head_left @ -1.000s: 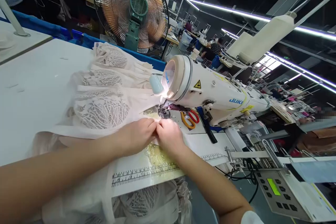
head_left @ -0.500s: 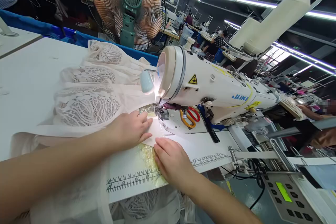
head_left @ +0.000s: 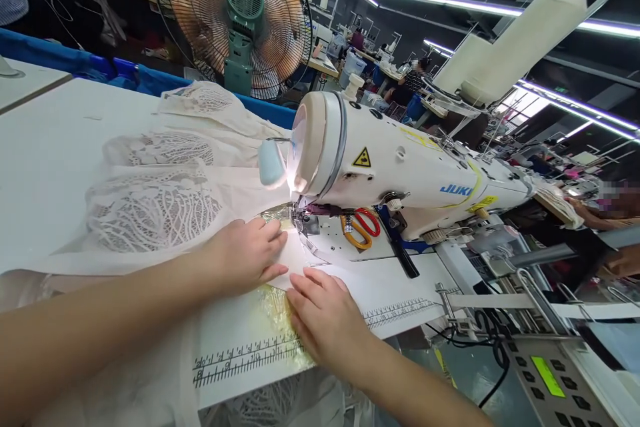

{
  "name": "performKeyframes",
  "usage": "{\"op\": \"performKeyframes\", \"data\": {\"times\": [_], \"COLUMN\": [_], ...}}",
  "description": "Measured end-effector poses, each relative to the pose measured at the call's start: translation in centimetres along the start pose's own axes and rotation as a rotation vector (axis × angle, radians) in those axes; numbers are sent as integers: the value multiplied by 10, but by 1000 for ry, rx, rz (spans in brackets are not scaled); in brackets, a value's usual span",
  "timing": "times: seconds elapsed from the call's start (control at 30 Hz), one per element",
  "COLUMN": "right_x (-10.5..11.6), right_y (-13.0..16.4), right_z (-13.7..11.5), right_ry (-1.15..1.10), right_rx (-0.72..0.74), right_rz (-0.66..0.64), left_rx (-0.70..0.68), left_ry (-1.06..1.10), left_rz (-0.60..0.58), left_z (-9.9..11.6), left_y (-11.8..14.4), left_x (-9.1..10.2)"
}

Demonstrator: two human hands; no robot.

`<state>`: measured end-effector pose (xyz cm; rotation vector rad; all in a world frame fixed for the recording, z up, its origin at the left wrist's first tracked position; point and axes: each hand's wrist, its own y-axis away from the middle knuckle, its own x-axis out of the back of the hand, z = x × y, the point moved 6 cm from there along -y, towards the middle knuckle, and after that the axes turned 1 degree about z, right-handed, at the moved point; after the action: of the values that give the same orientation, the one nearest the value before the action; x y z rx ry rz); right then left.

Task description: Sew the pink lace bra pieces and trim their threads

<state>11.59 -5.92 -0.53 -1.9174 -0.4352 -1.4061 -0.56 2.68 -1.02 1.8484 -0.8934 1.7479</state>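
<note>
Since a second ago the hands have parted from their pinch. The left hand (head_left: 247,253) lies flat, fingers spread, on the cream fabric (head_left: 165,207) on the counter (head_left: 50,147). The right hand (head_left: 325,317), also flat, trails nearer the person. The presser foot (head_left: 301,221) lies ahead of both.

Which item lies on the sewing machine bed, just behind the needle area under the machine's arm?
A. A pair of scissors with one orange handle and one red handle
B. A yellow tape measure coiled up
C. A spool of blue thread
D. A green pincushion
A: the scissors with an orange and a red handle loop lie flat on the machine bed, beneath the arm of the white sewing machine.
</note>
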Motion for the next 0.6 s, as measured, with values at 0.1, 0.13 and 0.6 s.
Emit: {"op": "performKeyframes", "data": {"times": [0.1, 0.13, 0.6], "right_x": [-3, -4, -6], "right_y": [-2, -3, -8], "right_z": [3, 5, 8], "right_ry": [3, 2, 19], "right_rx": [-22, -25, -51], "right_rz": [-41, -57, -114], "left_rx": [27, 37, 55], "left_ry": [-1, -3, -2], "left_rz": [-37, -46, -117], "left_z": [-2, -3, -9], "left_y": [-5, -7, -17], "left_x": [0, 0, 3]}}
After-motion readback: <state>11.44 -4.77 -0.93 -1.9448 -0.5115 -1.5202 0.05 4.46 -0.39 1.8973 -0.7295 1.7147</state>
